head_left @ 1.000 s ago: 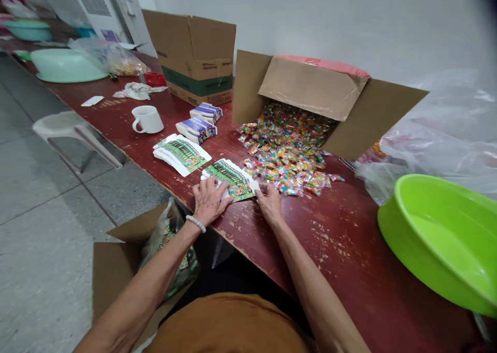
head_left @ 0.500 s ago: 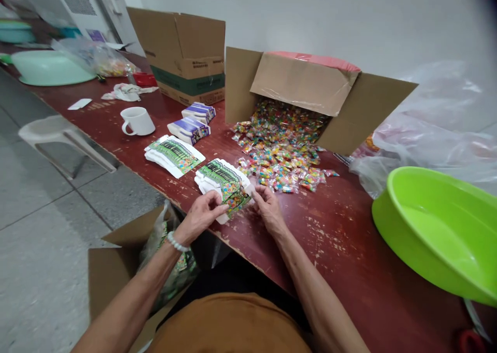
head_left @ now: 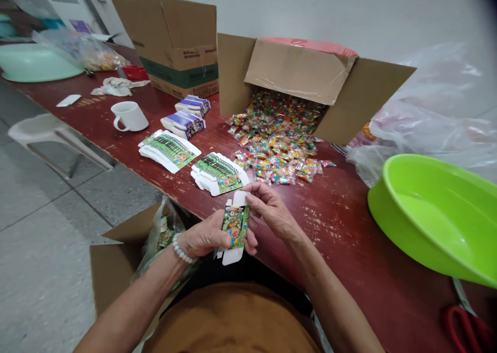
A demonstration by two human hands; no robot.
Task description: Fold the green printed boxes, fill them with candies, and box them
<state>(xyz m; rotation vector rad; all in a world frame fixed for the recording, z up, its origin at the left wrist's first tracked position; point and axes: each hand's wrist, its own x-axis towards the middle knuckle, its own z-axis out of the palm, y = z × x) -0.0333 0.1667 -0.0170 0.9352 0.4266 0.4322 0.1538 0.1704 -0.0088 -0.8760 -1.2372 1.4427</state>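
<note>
Both hands hold one small printed carton point(head_left: 235, 228), green with white flaps, upright just in front of the table edge. My left hand point(head_left: 205, 236) grips its lower part. My right hand point(head_left: 269, 210) pinches its top flap. A stack of flat green cartons point(head_left: 218, 173) lies just beyond the hands, with a second stack point(head_left: 169, 150) to its left. Wrapped colourful candies point(head_left: 277, 146) spill onto the red table point(head_left: 345, 229) from a cardboard box tipped on its side point(head_left: 306, 81).
A lime green basin point(head_left: 430, 216) sits at the right, red scissors point(head_left: 466, 327) near it, clear plastic bags point(head_left: 435, 120) behind. Purple cartons point(head_left: 186, 117), a white mug point(head_left: 128, 116) and a second cardboard box point(head_left: 174, 42) stand further left. An open box point(head_left: 116, 270) sits on the floor.
Both hands lifted one flat carton off the nearer stack and brought it toward my body, turning it upright. The view shifted slightly right.
</note>
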